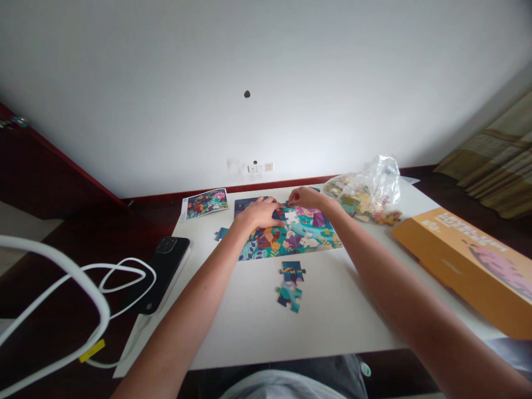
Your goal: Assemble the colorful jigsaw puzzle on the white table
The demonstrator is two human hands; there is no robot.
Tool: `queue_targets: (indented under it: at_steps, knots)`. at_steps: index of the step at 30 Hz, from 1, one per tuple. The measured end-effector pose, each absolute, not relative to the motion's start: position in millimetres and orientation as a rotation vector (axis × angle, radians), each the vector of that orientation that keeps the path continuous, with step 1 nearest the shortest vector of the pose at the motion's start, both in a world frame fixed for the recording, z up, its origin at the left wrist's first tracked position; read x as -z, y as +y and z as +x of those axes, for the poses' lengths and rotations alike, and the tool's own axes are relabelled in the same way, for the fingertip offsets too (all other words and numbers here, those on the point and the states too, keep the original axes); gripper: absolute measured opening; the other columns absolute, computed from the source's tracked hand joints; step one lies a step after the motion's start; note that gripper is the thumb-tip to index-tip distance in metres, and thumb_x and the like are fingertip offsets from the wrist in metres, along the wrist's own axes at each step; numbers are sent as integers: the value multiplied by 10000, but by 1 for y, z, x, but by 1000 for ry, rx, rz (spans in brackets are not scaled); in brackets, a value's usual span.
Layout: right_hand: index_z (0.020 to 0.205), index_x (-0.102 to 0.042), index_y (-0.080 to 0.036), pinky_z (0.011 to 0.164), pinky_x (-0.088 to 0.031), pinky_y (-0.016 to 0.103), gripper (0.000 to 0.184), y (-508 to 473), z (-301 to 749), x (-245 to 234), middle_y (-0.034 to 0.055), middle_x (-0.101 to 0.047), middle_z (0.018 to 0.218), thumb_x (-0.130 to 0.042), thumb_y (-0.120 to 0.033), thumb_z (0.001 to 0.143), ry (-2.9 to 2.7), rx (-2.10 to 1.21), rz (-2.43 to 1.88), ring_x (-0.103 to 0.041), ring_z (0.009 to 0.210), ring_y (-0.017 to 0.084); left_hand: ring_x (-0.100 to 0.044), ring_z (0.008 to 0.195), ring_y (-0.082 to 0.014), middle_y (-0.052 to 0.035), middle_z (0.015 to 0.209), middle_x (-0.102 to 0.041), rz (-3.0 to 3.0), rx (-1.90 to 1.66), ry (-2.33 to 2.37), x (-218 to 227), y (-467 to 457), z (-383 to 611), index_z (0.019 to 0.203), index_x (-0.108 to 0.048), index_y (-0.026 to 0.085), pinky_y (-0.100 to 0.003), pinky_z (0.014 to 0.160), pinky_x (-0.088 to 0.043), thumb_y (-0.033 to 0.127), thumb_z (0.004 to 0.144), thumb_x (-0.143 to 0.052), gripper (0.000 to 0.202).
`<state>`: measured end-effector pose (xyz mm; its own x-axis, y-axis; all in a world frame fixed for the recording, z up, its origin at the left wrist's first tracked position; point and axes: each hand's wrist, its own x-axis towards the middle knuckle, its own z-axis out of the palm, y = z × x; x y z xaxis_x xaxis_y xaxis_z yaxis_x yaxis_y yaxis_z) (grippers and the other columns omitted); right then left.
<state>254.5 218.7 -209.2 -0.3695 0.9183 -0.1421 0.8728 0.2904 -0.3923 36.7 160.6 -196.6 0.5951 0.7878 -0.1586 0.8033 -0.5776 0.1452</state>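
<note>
A colourful jigsaw puzzle point(286, 244), mostly joined, lies on the white table; a white gap shows near its middle. My left hand point(262, 211) rests flat on its upper left part with the fingers spread. Over the upper part of the puzzle, my right hand point(306, 198) has its fingers bent together in a pinch; whatever is between them is hidden. Nearer to me lie loose puzzle pieces point(292, 271), some touching each other. Another loose blue piece point(220, 234) sits beside the puzzle's left edge, partly behind my left forearm.
A printed picture sheet point(206, 204) lies at the back left. Clear plastic bags point(366, 194) of puzzle pieces stand at the back right, near an orange puzzle box point(465, 266). A black phone point(164, 271) and a white cable point(100, 299) are at the left edge.
</note>
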Motion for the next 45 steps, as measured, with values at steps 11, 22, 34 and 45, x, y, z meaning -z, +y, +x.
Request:
queue_targets:
  at_steps: [11,22,34,45]
  knots:
    - [1033,-786,-175,627,-454,209,209,223,261,209,61,-783,952,-717,-249,850,-2461,-708,-1627,-680,790,157,-480,1294,-386,-100,1455,-536,2580,80,1406,197,156,39,1499,-540,358,-462,994,-490,683,880,-640,706]
    - [1106,-781,-161,621,-485,207,287,227,268,204,83,-802,1019,-733,-250,837,-2515,-672,-1727,-726,828,182,-505,1286,-399,-122,1456,-542,2604,57,1438,200,156,42,1489,-559,321,-470,985,-506,634,883,-683,693]
    - [1154,-793,-222,750,-517,223,317,225,278,191,53,-802,1086,-716,-196,848,-2658,-526,-1682,-735,927,192,-542,1310,-304,-136,1387,-621,2815,-442,1243,224,154,58,1308,-637,162,-425,1101,-455,370,971,-645,396]
    - [1101,-811,-227,801,-531,265,310,228,278,191,55,-799,1095,-782,-244,793,-2722,-496,-1699,-729,962,226,-487,1391,-260,-72,1488,-568,2750,-521,1191,244,153,61,1423,-585,275,-444,1197,-365,398,1045,-513,405]
